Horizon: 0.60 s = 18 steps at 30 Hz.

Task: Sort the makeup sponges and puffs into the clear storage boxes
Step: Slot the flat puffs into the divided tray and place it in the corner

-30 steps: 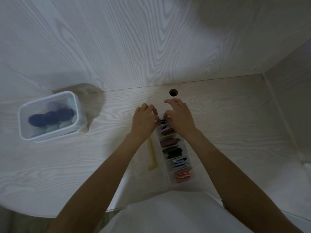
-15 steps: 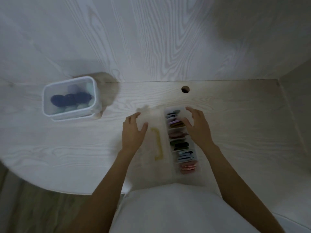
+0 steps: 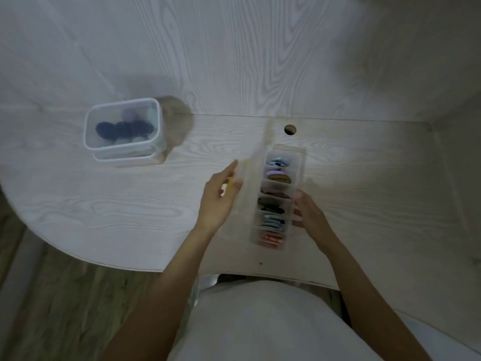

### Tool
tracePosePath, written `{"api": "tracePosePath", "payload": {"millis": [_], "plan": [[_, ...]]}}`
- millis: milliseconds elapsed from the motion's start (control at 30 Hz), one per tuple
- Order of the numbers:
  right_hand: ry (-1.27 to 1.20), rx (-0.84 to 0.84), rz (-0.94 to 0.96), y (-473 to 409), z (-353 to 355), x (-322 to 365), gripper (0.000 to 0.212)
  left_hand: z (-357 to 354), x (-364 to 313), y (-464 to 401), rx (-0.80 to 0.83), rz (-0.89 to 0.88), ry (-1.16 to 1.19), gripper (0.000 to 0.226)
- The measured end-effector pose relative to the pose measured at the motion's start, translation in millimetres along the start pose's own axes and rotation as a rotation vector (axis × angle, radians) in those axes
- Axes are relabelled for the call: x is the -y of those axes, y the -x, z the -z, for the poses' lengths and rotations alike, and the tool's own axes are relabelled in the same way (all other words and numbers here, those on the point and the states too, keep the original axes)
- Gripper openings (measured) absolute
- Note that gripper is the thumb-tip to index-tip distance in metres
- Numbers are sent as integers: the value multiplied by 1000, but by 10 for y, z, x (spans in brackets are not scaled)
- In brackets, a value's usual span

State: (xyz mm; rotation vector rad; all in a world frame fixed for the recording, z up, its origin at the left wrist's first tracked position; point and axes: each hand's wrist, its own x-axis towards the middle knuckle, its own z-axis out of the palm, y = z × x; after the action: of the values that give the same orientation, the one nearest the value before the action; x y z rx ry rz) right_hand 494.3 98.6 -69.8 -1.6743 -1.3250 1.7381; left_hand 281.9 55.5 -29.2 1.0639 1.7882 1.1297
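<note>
A long clear compartment box (image 3: 299, 162) lies in the middle of the pale wood desk, its cells filled with flat puffs (image 3: 277, 175) in blue, purple, pink, dark green and coral. Its clear lid (image 3: 253, 162), blurred, stands tilted up along the box's left side. My left hand (image 3: 217, 204) holds the lid's edge at the yellow latch (image 3: 229, 186). My right hand (image 3: 309, 217) grips the box's right wall near the middle. At the far left stands a clear lidded tub (image 3: 122, 155) with dark blue and pale sponges (image 3: 122, 128) inside.
The desk (image 3: 104, 204) has a curved front edge on the left and a cable hole (image 3: 290, 129) behind the compartment box. Wood-grain walls close it in at the back and right. My white top fills the bottom of the view.
The lid has swung up from lying flat on the desk to a tilted position, lifted by my left hand. My right hand slid down along the box's right side.
</note>
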Motion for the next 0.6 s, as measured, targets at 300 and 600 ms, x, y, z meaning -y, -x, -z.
{"api": "tracePosePath", "payload": {"millis": [300, 600], "plan": [[64, -240, 173, -9, 421, 3, 36, -952, 249, 112, 187, -247, -966, 79], [916, -181, 641, -428, 451, 182, 55, -717, 330, -401, 416, -562, -1109, 87]]}}
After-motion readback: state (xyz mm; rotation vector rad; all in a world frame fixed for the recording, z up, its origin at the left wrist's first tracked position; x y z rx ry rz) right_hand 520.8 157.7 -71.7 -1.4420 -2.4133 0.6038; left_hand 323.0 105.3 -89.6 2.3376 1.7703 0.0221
